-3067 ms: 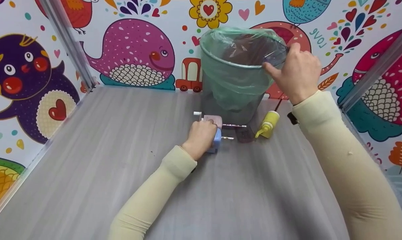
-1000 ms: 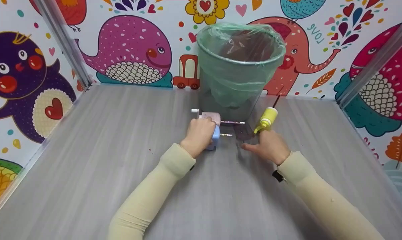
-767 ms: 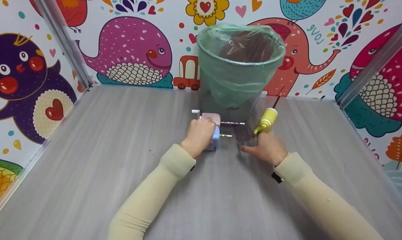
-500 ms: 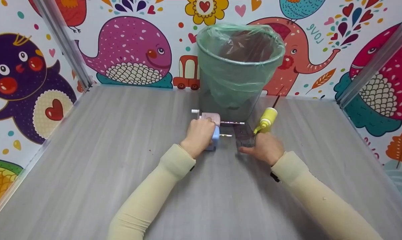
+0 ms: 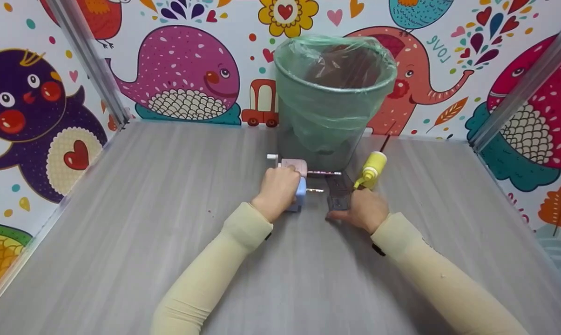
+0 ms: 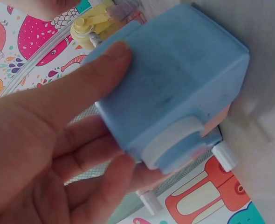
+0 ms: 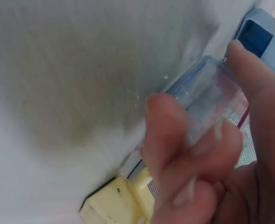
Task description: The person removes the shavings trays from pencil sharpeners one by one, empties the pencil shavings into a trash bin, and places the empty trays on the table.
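Gripping blue sharpener (image 6: 179, 70) w/ L hand (image 5: 276, 193) at ctr of head view: thumb flat along one face, fingers curled round behind. Sitting right next to pink sharpener (image 5: 295, 164), slightly up-frame; can't tell if touching that one too. Holding clear container (image 5: 339, 204) right of ctr w/ R hand (image 5: 369, 209), apparently pinched betw. thumb & bent fingers, low over table (image 5: 168, 186). Partly blocked by fingers in R wrist view, so can't tell how firm.

Could drop container if pinched only near the edge, esp. w/ smooth plastic. Could spill contents, if any, by tipping; can't make those out. Could knock darker container (image 5: 339, 183) up-frame, or yellow gadget (image 5: 373, 164) v. near R fingers, if lifted or swung carelessly. Could catch pencils (image 5: 324, 172) sticking out right of both sharpeners by coming left too low; might then twist a sharpener or snap a lead. Might skew blue sharpener if held too loosely in L hand. Could also bump lined bin (image 5: 327, 135), upper ctr, by shoving up-frame.
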Demonstrator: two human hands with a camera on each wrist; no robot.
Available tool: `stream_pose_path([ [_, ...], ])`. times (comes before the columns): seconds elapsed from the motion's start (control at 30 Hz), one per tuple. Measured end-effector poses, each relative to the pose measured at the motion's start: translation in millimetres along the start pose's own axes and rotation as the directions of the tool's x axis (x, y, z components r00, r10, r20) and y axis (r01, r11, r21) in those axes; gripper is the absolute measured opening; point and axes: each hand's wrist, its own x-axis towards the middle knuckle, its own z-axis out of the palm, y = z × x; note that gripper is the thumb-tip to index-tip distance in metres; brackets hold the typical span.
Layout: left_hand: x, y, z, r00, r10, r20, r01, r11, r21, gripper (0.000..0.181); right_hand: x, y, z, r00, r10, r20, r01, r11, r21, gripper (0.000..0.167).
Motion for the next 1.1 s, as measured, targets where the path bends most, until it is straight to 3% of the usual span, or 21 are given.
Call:
stream_pose_path([
  [0.57, -1.1, 0.1, -0.5, 1.000, -0.006, -0.010, 0.006, 1.000, -0.006, 0.038, -0.4, -3.2, -0.6, 1.000, 0.001, 0.019, 0.000, 0.999, -0.049, 0.071],
  [0.8, -1.4, 0.2, 0.1, 1.000, -0.005, -0.016, 0.005, 1.000, -0.004, 0.038, 1.2, 3.1, -23.2, 0.997, 0.029, 0.077, -0.033, 0.998, 0.061, 0.051],
  [0.97, -1.5, 0.4, -0.1, 1.000, -0.001, -0.008, 0.001, 1.000, 0.006, 0.036, 5.0, 14.2, -41.2, 1.000, -0.013, 0.014, 0.011, 0.990, 0.141, 0.030],
  [1.1, -1.8, 0.6, 0.0, 1.000, -0.001, -0.001, 0.001, 1.000, 0.006, 0.036, 9.2, 20.1, -43.3, 0.996, -0.077, -0.038, 0.081, 0.989, 0.126, 0.032],
])
